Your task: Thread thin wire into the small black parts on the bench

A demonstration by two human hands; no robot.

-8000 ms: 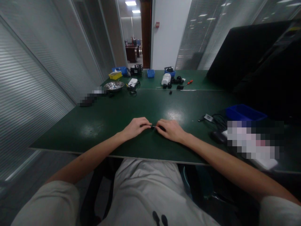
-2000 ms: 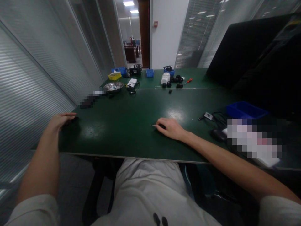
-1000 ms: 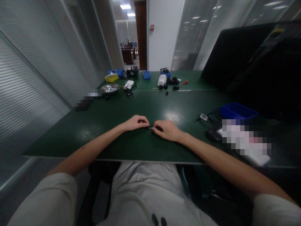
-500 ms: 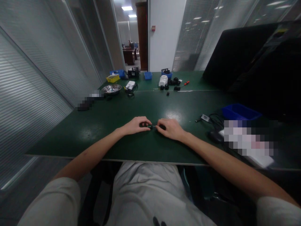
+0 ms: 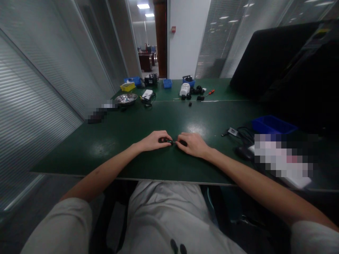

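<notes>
Head view: my left hand (image 5: 156,141) is pinching a small dark piece (image 5: 170,141) low over the near part of the green table (image 5: 148,123). My right hand (image 5: 192,144) is curling around a thin rod (image 5: 174,142), its tip pointing at the piece; contact is proving too small to confirm. Beyond, a metal bowl (image 5: 127,100) and an orange-handled screwdriver (image 5: 211,92) are lying farther back; a dark blue tray (image 5: 261,126) is sitting to the right.

Office-type rm: glass partitions w/ blinds (image 5: 214,46), desk (image 5: 145,61) thru doorway (image 5: 149,42).
</notes>
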